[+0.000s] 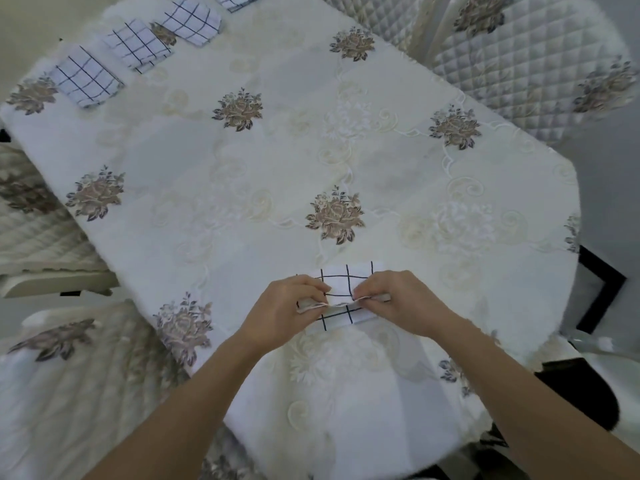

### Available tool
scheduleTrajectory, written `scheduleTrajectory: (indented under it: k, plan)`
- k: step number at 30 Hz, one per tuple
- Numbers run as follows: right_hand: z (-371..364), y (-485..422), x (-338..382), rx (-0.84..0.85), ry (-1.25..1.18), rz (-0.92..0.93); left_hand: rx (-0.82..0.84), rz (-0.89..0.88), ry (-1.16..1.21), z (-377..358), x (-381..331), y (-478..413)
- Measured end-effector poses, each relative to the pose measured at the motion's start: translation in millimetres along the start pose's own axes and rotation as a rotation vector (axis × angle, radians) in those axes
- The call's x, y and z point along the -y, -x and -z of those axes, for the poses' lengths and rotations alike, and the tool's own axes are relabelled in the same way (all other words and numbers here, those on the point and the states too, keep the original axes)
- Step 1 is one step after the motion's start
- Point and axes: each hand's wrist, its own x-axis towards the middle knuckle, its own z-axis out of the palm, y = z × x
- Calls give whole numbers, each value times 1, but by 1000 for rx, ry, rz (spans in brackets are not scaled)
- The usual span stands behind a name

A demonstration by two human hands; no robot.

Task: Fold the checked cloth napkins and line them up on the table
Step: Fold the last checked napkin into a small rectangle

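Checked napkins, white with black grid.
Four folded napkins (86, 77) line the table's (277, 150) far side; the fifth napkin (343, 282) lies near, half folded.

Bare tablecloth (277, 150) stretches wide between the near edge and the far left edge, where a row of folded napkins (136, 46) lies. Padded chairs (502, 71) crowd its right side.

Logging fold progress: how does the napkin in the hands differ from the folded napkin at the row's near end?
The held napkin is mid-fold, an edge pinched up by the left hand and right hand; the row napkin lies flat, folded, untouched. The held napkin is near the person; the row napkin is by the table's far left edge. Both: white, dark checks.
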Motion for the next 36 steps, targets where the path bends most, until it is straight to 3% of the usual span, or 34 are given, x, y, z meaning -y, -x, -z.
scheduleTrajectory:
  k: [7,10,16,21,26,29,32,36]
  plan:
    - [-56,26,-25,-158,182,178,-64,-226,-199,-42,28,41]
    - [-65,32,-32,-322,236,231,-49,-209,-260,-52,34,49]
    - [-68,39,-46,-513,313,157,-64,-186,-366,-54,25,51]
    - [-71,40,-46,-461,311,171,-32,-156,-442,-52,25,40]
    - [-64,21,-37,-462,233,221,-135,-128,-485,-58,12,18]
    - [-60,0,-33,-452,202,267,-114,-12,-560,-72,1,4]
    - [-62,-17,-36,-368,311,240,-51,117,-656,-86,3,-2]
    - [-64,-25,-44,-194,635,191,-22,147,-739,-94,12,0]
